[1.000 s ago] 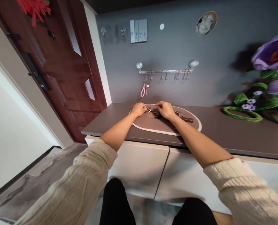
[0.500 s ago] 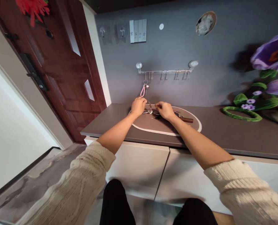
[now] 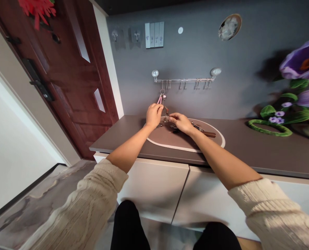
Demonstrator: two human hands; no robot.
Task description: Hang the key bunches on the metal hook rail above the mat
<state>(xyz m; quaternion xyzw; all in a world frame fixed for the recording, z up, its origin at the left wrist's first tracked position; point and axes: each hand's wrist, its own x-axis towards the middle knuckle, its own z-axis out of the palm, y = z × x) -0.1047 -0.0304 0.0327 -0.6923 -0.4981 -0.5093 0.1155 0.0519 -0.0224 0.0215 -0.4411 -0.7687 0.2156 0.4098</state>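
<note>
My left hand [image 3: 154,115] is closed in a pinch on the upper end of a keychain [image 3: 166,111], which hangs down with reddish and metallic parts. At its lower end, the fingers of my right hand [image 3: 180,123] are drawn together against it; the exact grip is partly hidden. Just above my left hand, a pink loop key ring [image 3: 162,92] hangs from the leftmost part of a clear hook rail [image 3: 184,80]. Below both hands, several keys [image 3: 173,130] and a brown strip [image 3: 209,134] lie on an oval brown mat [image 3: 170,143] with a pale border.
The mat lies on a dark countertop [image 3: 234,146] above white cabinet doors [image 3: 154,187]. Purple artificial flowers [image 3: 303,62] and a green ring base [image 3: 270,132] stand at right. A dark red door [image 3: 66,69] is at left. Wall switches [image 3: 154,35] sit above the rail.
My left hand has risen slightly, lifting the keychain so its lower part hangs above the mat. My right hand has moved left, up to the keychain's lower end.
</note>
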